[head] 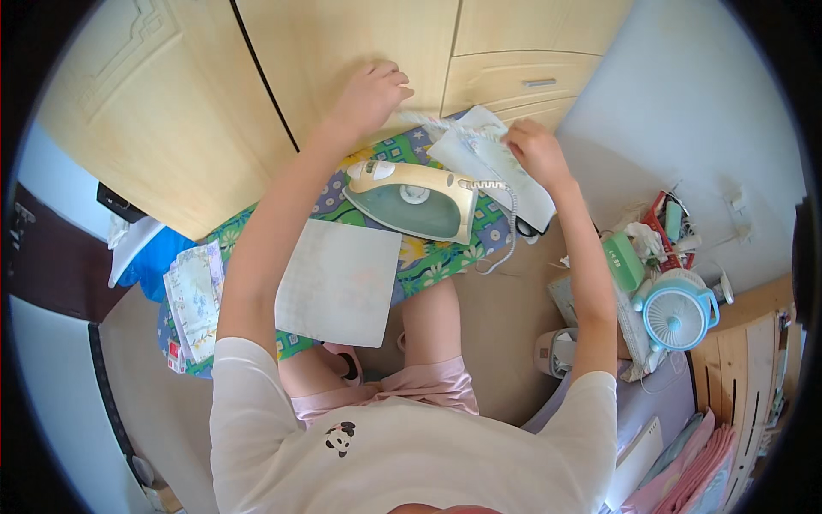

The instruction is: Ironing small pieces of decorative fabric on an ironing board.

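Note:
My left hand (377, 93) is raised in front of the cupboard doors, fingers bent, by one end of a blurred, thin, patterned strip (443, 123). The strip's other end reaches my right hand (534, 149), whose fingers are closed on it. Below, a cream and green steam iron (414, 200) lies on an ironing board with a green floral cover (427, 273). A white sheet (337, 283) lies nearer me on the board. Pale sheets (498, 164) lie at its far right end, under my right hand. Whether my left fingers grip the strip is unclear.
Folded patterned cloths (194, 299) lie on the board's left end, near a blue plastic bag (151, 263). The iron's coiled cord (514, 225) hangs over the board's right edge. To the right stand a blue fan (675, 315), a green digital clock (623, 260) and a red basket (655, 221).

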